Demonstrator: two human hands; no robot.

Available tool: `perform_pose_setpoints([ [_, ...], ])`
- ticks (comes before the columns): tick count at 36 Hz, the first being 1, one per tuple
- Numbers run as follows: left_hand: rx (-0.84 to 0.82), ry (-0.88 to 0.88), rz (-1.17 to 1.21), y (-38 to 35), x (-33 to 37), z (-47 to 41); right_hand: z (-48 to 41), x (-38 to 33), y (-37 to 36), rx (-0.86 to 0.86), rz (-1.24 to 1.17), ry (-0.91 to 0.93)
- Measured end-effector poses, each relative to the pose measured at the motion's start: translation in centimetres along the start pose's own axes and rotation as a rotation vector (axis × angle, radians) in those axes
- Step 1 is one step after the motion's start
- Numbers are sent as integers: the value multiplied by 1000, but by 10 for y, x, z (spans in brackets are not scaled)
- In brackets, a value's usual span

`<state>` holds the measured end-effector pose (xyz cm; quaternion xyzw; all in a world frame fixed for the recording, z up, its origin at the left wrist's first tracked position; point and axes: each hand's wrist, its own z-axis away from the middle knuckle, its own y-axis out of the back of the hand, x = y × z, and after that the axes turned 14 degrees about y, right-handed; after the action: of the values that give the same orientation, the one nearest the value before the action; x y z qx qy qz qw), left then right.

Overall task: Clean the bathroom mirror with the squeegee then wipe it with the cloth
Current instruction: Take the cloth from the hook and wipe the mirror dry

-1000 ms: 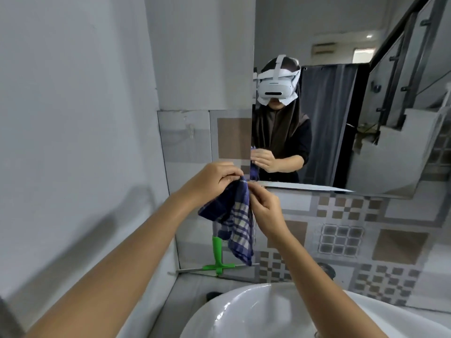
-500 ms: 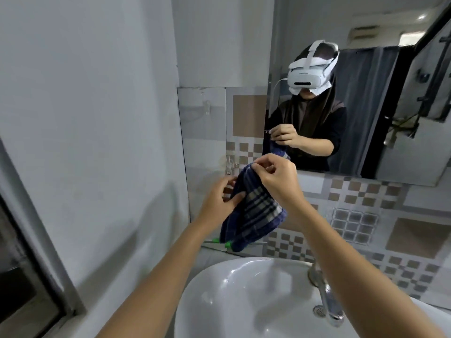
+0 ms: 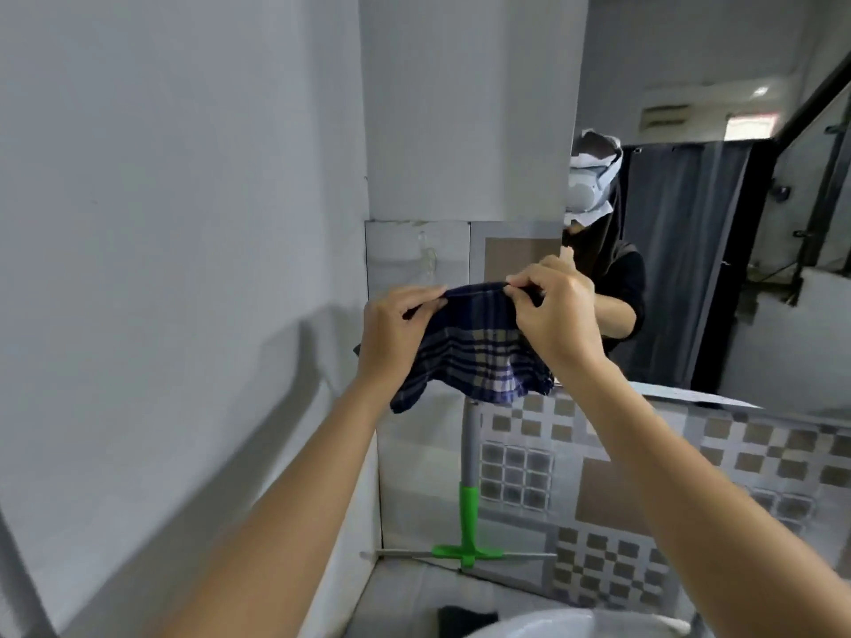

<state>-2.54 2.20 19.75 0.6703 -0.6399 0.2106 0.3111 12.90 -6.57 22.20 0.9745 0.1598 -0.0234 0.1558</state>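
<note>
A dark blue checked cloth (image 3: 479, 356) hangs spread between both hands in front of the tiled wall. My left hand (image 3: 396, 333) pinches its top left edge and my right hand (image 3: 557, 315) pinches its top right edge. The mirror (image 3: 718, 214) fills the upper right and reflects me; its left edge is just behind my right hand. The squeegee (image 3: 469, 513), grey pole with a green neck and T-head, stands upright against the tiled wall below the cloth, blade down on the ledge.
A plain grey wall (image 3: 161, 269) closes off the left side. Patterned tiles (image 3: 621, 490) cover the wall under the mirror. The white sink rim (image 3: 543, 626) shows at the bottom edge, with a dark item (image 3: 465, 619) beside it.
The bunched cloth has been raised and stretched out between both hands. The view has shifted left and up, so the sink has dropped nearly out of frame and the squeegee shows again.
</note>
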Motion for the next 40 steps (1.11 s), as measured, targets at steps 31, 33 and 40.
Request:
perform_pose_setpoints([
  [31,-215,308,508,1,-39,-79,-37,-4,-96,67,-416,-335],
  [33,-263,308,481,2,-41,-77,-38,-5,-93,53,-516,-371],
  [40,-341,259,410,4,-50,-73,-35,-5,-101,9,-467,-317],
])
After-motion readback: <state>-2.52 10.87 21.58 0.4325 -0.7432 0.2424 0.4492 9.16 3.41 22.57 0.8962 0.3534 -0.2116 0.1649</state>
